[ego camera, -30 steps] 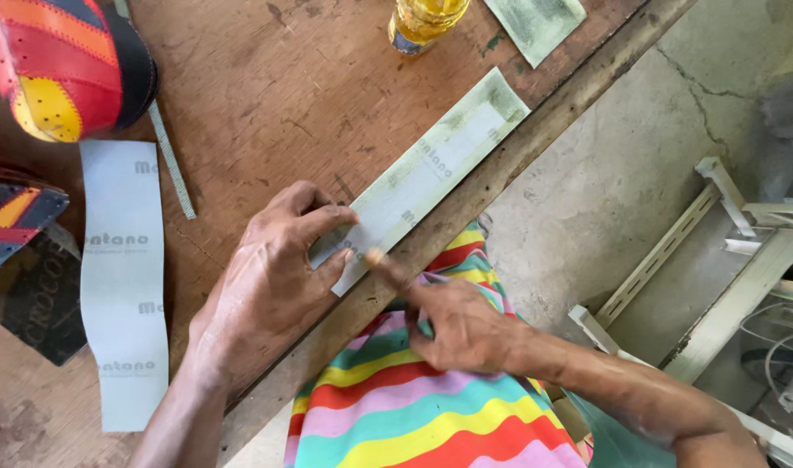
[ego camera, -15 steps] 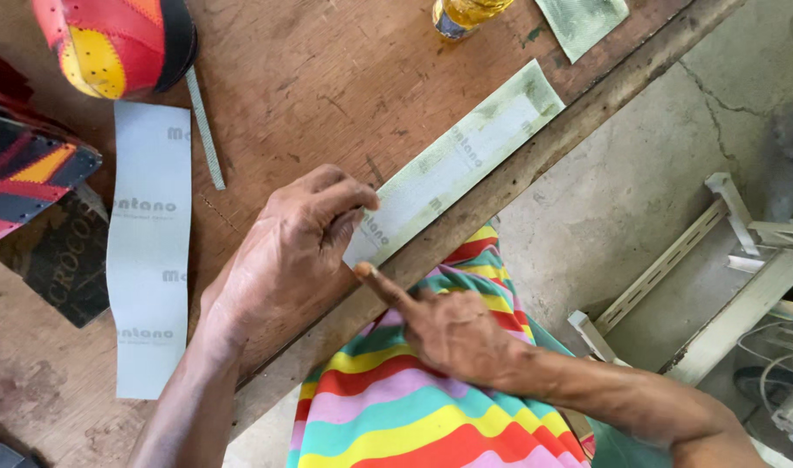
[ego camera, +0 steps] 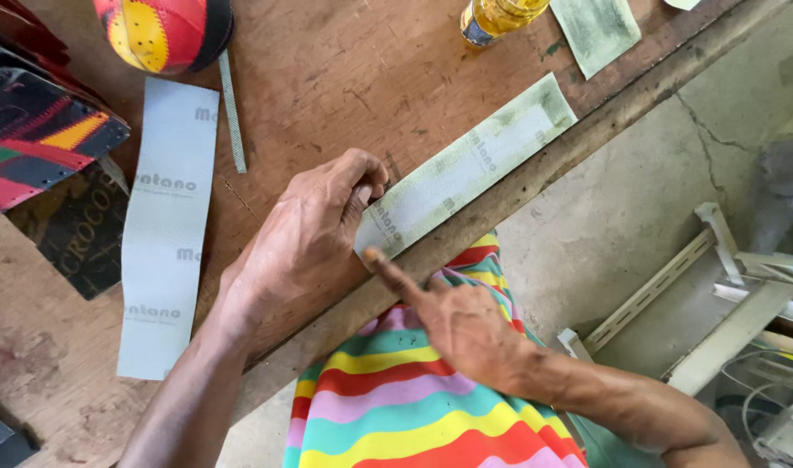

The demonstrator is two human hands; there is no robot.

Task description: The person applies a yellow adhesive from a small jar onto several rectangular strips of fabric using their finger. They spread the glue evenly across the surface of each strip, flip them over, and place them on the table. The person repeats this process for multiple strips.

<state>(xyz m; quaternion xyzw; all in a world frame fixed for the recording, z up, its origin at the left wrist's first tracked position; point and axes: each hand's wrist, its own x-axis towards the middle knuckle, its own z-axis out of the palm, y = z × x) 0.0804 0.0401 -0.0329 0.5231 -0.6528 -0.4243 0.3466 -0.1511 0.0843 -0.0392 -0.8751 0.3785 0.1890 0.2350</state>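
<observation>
On the worn brown wooden workbench (ego camera: 344,78), along its near edge, the long pale green-grey strip of lining material (ego camera: 466,165) is lying flat, its long axis running diagonally up and away to your right. Its near end is sitting right under your hands, so both are equally close. Your left hand (ego camera: 305,238) is curling over that end, fingers bent and pinching the strip's corner against the bench. Your right hand (ego camera: 461,325) is holding nothing; it is mostly closed, with the index finger stretched out and its tip touching the strip's lower corner at the bench edge, above your rainbow-striped cloth (ego camera: 414,407).
</observation>
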